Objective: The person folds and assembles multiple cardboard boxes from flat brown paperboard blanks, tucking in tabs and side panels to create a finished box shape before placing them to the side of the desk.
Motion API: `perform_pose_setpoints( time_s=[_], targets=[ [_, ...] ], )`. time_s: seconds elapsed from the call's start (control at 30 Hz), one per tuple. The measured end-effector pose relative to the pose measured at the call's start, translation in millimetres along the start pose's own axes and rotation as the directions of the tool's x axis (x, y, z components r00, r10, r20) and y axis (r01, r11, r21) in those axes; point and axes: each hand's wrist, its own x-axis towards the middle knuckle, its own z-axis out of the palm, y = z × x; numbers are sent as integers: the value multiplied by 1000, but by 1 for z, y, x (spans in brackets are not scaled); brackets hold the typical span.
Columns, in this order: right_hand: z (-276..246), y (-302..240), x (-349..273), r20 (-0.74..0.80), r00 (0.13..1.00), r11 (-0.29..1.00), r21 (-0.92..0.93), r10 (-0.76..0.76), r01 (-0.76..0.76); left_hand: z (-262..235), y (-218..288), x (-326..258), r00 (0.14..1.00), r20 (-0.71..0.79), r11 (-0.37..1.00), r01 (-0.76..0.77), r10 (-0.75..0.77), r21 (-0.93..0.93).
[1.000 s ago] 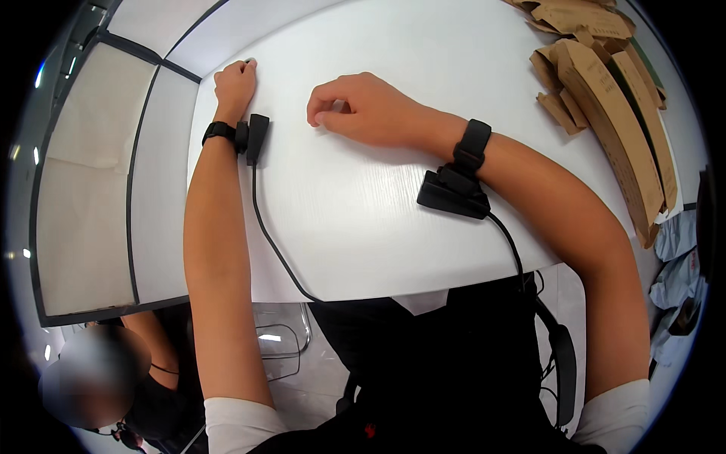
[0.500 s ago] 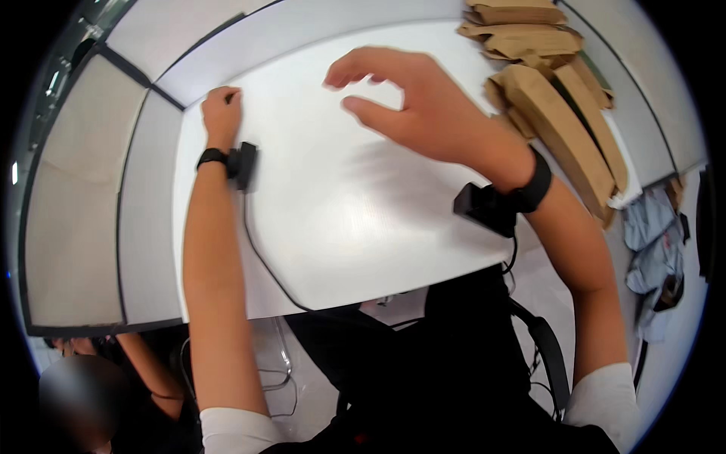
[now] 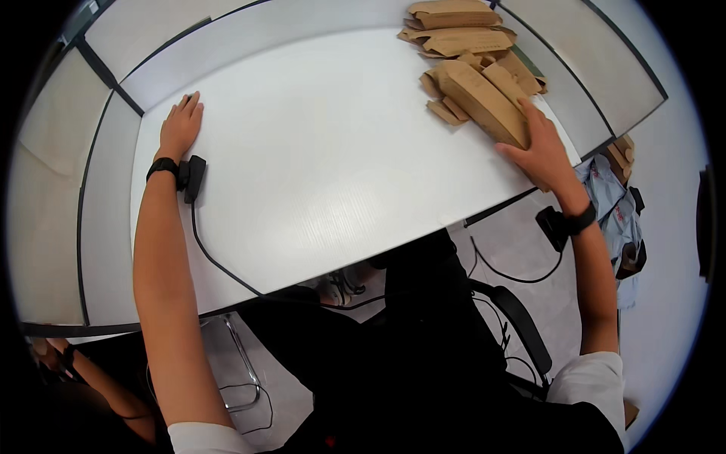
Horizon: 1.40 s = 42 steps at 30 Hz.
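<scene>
Near the far left corner of the white table point(image 3: 302, 151), my left hand point(image 3: 181, 125) lies on the surface with its fingers stretched forward. A small dark spot shows by its fingertips, too small to name. My right hand point(image 3: 546, 155) is at the near end of a long brown paper package point(image 3: 480, 98) on the right side of the table. Its thumb lies along the near side and its fingers reach over the other side, so the hand closes round that end. The palm hides part of the package.
More brown paper packages point(image 3: 461, 38) are piled at the far right. Grey partition panels point(image 3: 110, 204) border the table. Grey plastic bags point(image 3: 605, 193) sit beyond its right edge. Cables run from my wrist devices point(image 3: 195, 178). Another person's arm point(image 3: 106, 386) shows at lower left.
My right hand has moved from above the middle of the table rightward onto the package. My left hand has gone from a fist to outstretched fingers. The whole view has shifted.
</scene>
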Motion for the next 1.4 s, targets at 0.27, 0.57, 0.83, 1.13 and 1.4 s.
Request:
perform_pose_setpoints(
  time_s=[0.27,0.57,0.83,1.13,1.4],
  targets=[
    [29,57,47,25,998,998,-13,60,-59,-7,17,-20,999,-25,1000,27,-28,-13],
    [47,51,118,-61,978,980,-23,-198,197,-17,41,-29,983,-182,1000,-19,21,17],
    [9,-182,107,-387,557,608,-13,-735,794,-47,47,-57,968,-230,972,49,-102,-229],
    [151,-260,138,-238,805,471,707,-544,528,-66,104,-78,960,-193,801,48,-201,-596],
    [148,-258,134,-24,873,-123,991,-487,-41,-74,201,-99,985,-143,442,-86,-98,-893]
  ],
)
